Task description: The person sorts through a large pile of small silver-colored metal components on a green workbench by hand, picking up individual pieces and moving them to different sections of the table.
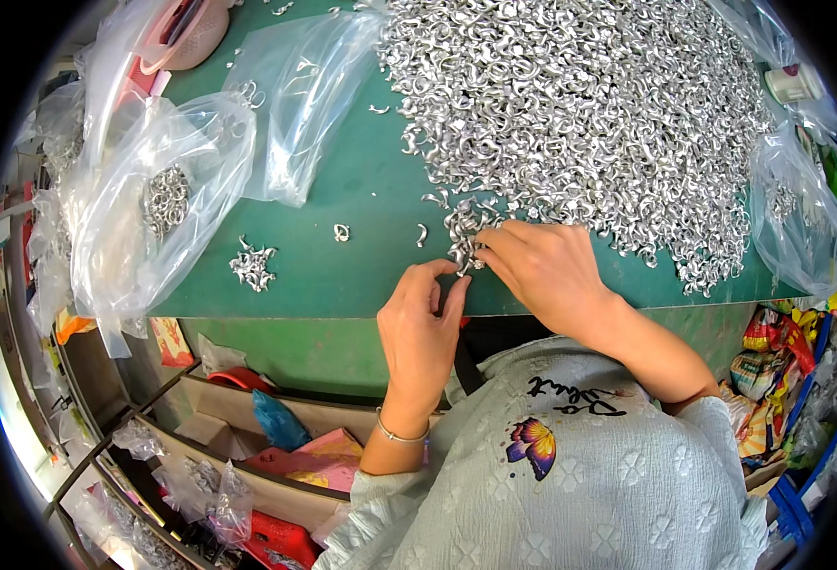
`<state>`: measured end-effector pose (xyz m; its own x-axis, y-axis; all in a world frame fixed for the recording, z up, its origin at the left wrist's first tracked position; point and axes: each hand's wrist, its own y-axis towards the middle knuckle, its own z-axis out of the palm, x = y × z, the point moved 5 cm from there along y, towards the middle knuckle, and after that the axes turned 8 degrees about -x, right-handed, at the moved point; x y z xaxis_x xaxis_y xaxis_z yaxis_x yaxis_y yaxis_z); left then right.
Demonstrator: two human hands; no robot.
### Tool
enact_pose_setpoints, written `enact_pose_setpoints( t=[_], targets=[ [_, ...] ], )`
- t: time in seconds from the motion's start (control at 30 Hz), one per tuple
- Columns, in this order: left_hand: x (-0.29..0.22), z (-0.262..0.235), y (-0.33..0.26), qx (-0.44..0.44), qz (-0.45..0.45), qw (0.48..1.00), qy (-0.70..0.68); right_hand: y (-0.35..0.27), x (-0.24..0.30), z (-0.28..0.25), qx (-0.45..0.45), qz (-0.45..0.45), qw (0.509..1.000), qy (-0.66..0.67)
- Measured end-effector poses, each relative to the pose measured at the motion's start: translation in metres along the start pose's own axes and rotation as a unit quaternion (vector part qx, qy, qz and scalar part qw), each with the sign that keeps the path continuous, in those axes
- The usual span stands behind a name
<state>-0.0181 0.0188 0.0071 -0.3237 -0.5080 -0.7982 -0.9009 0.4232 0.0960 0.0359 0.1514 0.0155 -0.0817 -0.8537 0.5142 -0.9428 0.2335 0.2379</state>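
Note:
My left hand (pixel 420 318) is at the table's front edge, with thumb and forefinger pinched on a small curved silver metal piece (pixel 462 272). Just right of it, my right hand (pixel 550 271) has its fingers closed at the side of a small heap of silver pieces (pixel 468 220). What its fingertips hold is hidden. This little heap adjoins a huge spread of the same hook-shaped pieces (pixel 580 104). A single loose piece (pixel 422 235) lies left of the heap.
Farther left on the green table (pixel 323 275) sit a small cluster of pieces (pixel 252 264) and one lone piece (pixel 342 233). Clear plastic bags (pixel 167 204) cover the left side, near a pink basket (pixel 200 38). Another bag (pixel 798 218) is at right. Drawers (pixel 247 475) lie below.

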Motion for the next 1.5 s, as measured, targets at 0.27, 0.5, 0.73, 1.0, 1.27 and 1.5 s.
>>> enact_pose_setpoints(
  t=[0.27, 0.5, 0.73, 1.0, 1.27, 1.5],
  targets=[
    [0.003, -0.001, 0.000, 0.003, -0.002, 1.000, 0.000, -0.001, -0.006, -0.008, -0.047, 0.009, 0.998, 0.050],
    [0.002, -0.001, 0.000, 0.009, -0.006, 1.000, 0.002, -0.002, -0.009, 0.000, -0.003, -0.002, 1.000, 0.003],
    [0.004, -0.002, 0.000, 0.013, -0.017, 1.000, -0.018, -0.003, -0.022, -0.011, -0.072, 0.064, 0.983, 0.154],
    [0.007, -0.004, -0.001, 0.015, -0.090, 0.991, -0.100, -0.006, -0.046, -0.011, 0.014, 0.326, 0.639, 0.696],
    [0.006, -0.003, 0.000, -0.011, -0.056, 0.996, -0.071, -0.008, -0.049, -0.009, 0.023, 0.345, 0.669, 0.658],
    [-0.005, 0.004, 0.007, -0.023, -0.010, 0.998, -0.059, 0.003, -0.008, -0.003, -0.031, 0.022, 0.999, 0.021]
  ],
)
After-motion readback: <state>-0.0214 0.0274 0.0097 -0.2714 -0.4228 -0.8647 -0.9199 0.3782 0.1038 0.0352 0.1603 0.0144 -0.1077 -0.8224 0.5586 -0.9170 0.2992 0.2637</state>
